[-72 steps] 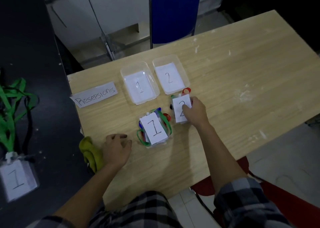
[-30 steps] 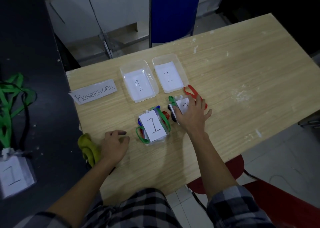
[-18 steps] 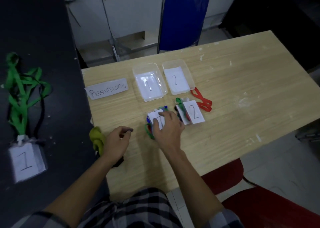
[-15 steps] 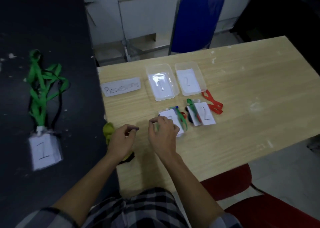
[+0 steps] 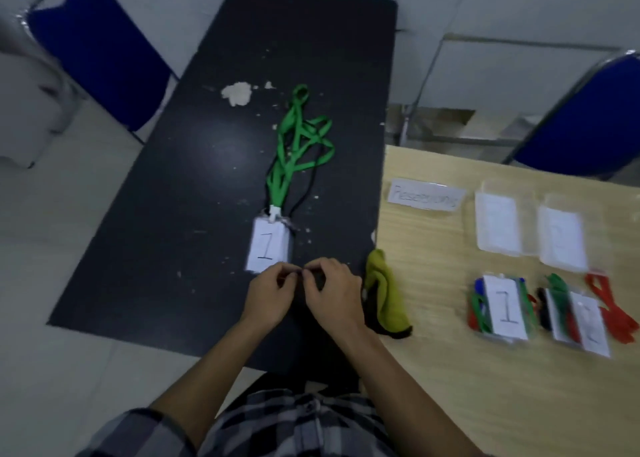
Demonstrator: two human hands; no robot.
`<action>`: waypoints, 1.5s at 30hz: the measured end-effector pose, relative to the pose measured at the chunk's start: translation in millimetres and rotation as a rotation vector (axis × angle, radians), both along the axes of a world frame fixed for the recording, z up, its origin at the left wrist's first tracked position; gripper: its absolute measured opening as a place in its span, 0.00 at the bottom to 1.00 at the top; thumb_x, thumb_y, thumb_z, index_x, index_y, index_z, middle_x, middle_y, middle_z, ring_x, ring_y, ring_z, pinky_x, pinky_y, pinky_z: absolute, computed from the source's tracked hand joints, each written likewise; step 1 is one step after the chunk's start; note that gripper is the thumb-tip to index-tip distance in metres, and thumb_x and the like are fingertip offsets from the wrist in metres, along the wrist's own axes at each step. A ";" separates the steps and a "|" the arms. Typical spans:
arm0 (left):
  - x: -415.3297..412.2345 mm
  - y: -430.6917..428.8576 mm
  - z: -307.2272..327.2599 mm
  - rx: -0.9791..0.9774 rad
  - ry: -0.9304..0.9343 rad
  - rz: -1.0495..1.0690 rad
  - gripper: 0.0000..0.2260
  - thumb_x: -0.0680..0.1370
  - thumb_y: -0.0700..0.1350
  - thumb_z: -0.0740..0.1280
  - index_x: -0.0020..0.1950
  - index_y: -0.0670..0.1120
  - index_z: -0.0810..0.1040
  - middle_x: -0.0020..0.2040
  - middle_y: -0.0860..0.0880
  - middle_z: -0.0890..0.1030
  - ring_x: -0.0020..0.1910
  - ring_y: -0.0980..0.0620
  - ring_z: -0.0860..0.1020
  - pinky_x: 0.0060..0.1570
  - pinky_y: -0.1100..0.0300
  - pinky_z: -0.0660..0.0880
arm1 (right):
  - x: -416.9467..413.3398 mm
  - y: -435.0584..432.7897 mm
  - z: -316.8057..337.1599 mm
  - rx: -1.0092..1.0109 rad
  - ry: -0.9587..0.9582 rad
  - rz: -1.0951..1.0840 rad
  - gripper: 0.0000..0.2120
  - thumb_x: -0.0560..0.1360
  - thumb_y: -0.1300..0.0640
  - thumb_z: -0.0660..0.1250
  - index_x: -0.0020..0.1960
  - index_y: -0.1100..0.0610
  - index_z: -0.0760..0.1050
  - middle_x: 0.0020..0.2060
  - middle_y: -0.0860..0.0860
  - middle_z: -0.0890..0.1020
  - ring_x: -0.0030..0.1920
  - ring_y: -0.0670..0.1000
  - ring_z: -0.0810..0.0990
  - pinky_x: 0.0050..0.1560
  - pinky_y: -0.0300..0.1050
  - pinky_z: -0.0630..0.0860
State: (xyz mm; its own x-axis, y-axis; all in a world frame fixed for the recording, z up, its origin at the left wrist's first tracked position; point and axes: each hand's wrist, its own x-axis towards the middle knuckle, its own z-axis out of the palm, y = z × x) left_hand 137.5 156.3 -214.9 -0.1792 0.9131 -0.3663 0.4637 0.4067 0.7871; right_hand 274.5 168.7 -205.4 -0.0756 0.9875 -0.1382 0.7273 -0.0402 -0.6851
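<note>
Curling fingertip to fingertip at the near edge of the badge, left hand and right hand likely prepare to lift it; pinch unconfirmed.

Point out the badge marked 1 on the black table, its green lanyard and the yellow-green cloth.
badge marked 1 (image 5: 268, 248), head view, middle of its paper face.
green lanyard (image 5: 278, 179), head view, bunched straps above the clip.
yellow-green cloth (image 5: 384, 293), head view, middle of the cloth.

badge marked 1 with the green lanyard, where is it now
Head view: the badge marked 1 lies on the black table, left of the wooden table, its green lanyard trailing away. The left hand and right hand are at its near edge.
</note>
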 end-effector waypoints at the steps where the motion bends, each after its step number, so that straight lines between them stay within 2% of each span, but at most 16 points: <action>1: -12.0 -2.3 -2.8 -0.010 0.003 0.027 0.08 0.81 0.41 0.65 0.52 0.50 0.82 0.48 0.55 0.84 0.49 0.58 0.80 0.49 0.64 0.75 | -10.9 3.0 -3.4 -0.049 -0.024 0.022 0.06 0.78 0.48 0.64 0.52 0.47 0.78 0.51 0.43 0.81 0.54 0.49 0.77 0.56 0.51 0.66; 7: -63.2 -3.3 -16.2 -0.060 0.037 0.105 0.09 0.81 0.40 0.64 0.53 0.52 0.81 0.52 0.54 0.81 0.50 0.61 0.78 0.47 0.74 0.69 | -64.4 41.3 -35.3 -0.204 -0.125 -0.068 0.20 0.74 0.39 0.68 0.58 0.51 0.75 0.54 0.48 0.81 0.56 0.53 0.78 0.57 0.54 0.68; 11: -85.1 1.1 -24.8 -0.064 0.069 0.109 0.09 0.80 0.40 0.65 0.53 0.53 0.81 0.53 0.52 0.80 0.52 0.57 0.78 0.55 0.66 0.71 | -96.7 65.1 -41.8 -0.262 -0.170 -0.199 0.29 0.69 0.37 0.73 0.61 0.54 0.71 0.58 0.51 0.79 0.60 0.56 0.76 0.60 0.58 0.69; 15: -93.1 7.1 -27.0 -0.076 0.047 0.128 0.09 0.80 0.40 0.65 0.54 0.50 0.82 0.53 0.51 0.79 0.53 0.55 0.78 0.57 0.63 0.72 | -105.7 71.9 -48.2 -0.293 -0.189 -0.262 0.28 0.69 0.42 0.76 0.61 0.53 0.69 0.58 0.51 0.79 0.61 0.56 0.75 0.60 0.57 0.66; 18: -94.7 12.0 -28.8 -0.079 0.045 0.135 0.08 0.80 0.40 0.65 0.54 0.50 0.81 0.52 0.52 0.79 0.52 0.56 0.77 0.53 0.67 0.71 | -98.8 72.6 -52.4 -0.303 -0.071 -0.307 0.21 0.71 0.47 0.75 0.58 0.50 0.70 0.53 0.48 0.81 0.56 0.53 0.78 0.59 0.55 0.66; 22: -94.7 18.2 -29.2 -0.083 0.034 0.160 0.09 0.80 0.40 0.64 0.52 0.52 0.80 0.53 0.52 0.79 0.49 0.59 0.76 0.49 0.72 0.67 | -84.9 67.2 -49.8 -0.264 0.111 -0.372 0.11 0.74 0.53 0.74 0.50 0.49 0.73 0.43 0.43 0.80 0.47 0.47 0.80 0.56 0.54 0.76; 25: -92.4 21.7 -29.2 -0.092 0.025 0.183 0.09 0.81 0.41 0.64 0.53 0.52 0.81 0.53 0.53 0.80 0.48 0.60 0.76 0.46 0.74 0.67 | -74.2 65.6 -41.7 -0.296 0.327 -0.426 0.05 0.76 0.55 0.72 0.49 0.53 0.77 0.43 0.45 0.81 0.46 0.47 0.81 0.47 0.38 0.77; 26: -90.5 22.8 -28.5 -0.092 0.008 0.197 0.09 0.81 0.41 0.64 0.54 0.52 0.81 0.54 0.53 0.80 0.50 0.59 0.77 0.47 0.72 0.68 | -70.2 65.2 -38.5 -0.335 0.420 -0.449 0.04 0.76 0.56 0.72 0.49 0.53 0.78 0.44 0.47 0.83 0.48 0.48 0.82 0.47 0.38 0.78; 29: -77.6 28.6 -21.8 -0.108 -0.089 0.264 0.09 0.82 0.45 0.62 0.58 0.52 0.80 0.56 0.54 0.80 0.53 0.56 0.78 0.49 0.66 0.72 | -51.6 60.6 -27.6 -0.442 0.645 -0.499 0.03 0.77 0.57 0.71 0.50 0.54 0.80 0.48 0.52 0.84 0.51 0.51 0.83 0.50 0.47 0.82; 31: -61.6 34.6 -15.3 -0.132 -0.233 0.311 0.08 0.83 0.47 0.60 0.57 0.54 0.79 0.56 0.52 0.81 0.52 0.54 0.80 0.52 0.57 0.79 | -33.7 55.1 -17.7 -0.465 0.730 -0.496 0.03 0.78 0.59 0.70 0.52 0.56 0.79 0.48 0.53 0.85 0.49 0.51 0.83 0.46 0.46 0.82; 34: -30.4 41.0 -3.9 -0.199 -0.436 0.283 0.10 0.84 0.48 0.59 0.56 0.52 0.80 0.55 0.49 0.83 0.53 0.50 0.82 0.57 0.47 0.80 | -2.2 43.3 -6.9 -0.456 0.780 -0.480 0.04 0.78 0.60 0.70 0.52 0.57 0.79 0.46 0.53 0.86 0.45 0.49 0.84 0.45 0.46 0.81; 36: -8.5 41.6 -2.1 -0.188 -0.467 0.234 0.09 0.83 0.47 0.61 0.55 0.52 0.81 0.55 0.51 0.84 0.55 0.50 0.82 0.59 0.47 0.79 | 20.0 35.0 -4.5 -0.435 0.769 -0.515 0.04 0.77 0.60 0.71 0.52 0.58 0.80 0.44 0.51 0.86 0.44 0.48 0.84 0.42 0.43 0.80; 39: 19.6 38.6 -4.9 -0.193 -0.461 0.186 0.08 0.82 0.45 0.64 0.57 0.51 0.82 0.54 0.52 0.84 0.55 0.51 0.82 0.59 0.47 0.79 | 52.4 24.9 -8.2 -0.342 0.635 -0.561 0.01 0.77 0.58 0.71 0.48 0.55 0.81 0.43 0.50 0.86 0.44 0.50 0.83 0.45 0.47 0.80; 42: 38.3 32.8 -10.4 -0.223 -0.423 0.179 0.07 0.81 0.46 0.65 0.56 0.51 0.82 0.52 0.51 0.84 0.53 0.50 0.82 0.58 0.46 0.79 | 81.7 14.0 -15.6 -0.106 0.247 -0.568 0.06 0.77 0.52 0.70 0.50 0.53 0.81 0.46 0.49 0.83 0.49 0.51 0.81 0.50 0.51 0.79; 44: 45.0 28.9 -15.8 -0.232 -0.405 0.195 0.06 0.81 0.46 0.65 0.54 0.53 0.81 0.51 0.50 0.84 0.52 0.48 0.82 0.58 0.45 0.80 | 93.1 10.2 -21.0 -0.018 -0.047 -0.525 0.16 0.76 0.47 0.70 0.60 0.54 0.77 0.56 0.52 0.78 0.57 0.54 0.75 0.54 0.54 0.75; 45: 46.8 26.7 -19.2 -0.234 -0.396 0.203 0.06 0.81 0.46 0.65 0.53 0.54 0.81 0.51 0.50 0.84 0.52 0.48 0.82 0.58 0.45 0.79 | 94.8 10.4 -24.1 -0.057 -0.128 -0.486 0.23 0.75 0.45 0.71 0.65 0.53 0.74 0.60 0.53 0.75 0.61 0.56 0.72 0.56 0.55 0.74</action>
State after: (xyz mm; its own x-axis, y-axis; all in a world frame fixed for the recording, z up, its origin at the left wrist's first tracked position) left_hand 184.3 183.0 -234.0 -0.1510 0.7594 -0.6329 0.0412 0.6445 0.7635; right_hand 369.4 179.1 -229.6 0.4117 0.8952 -0.1710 0.6935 -0.4294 -0.5785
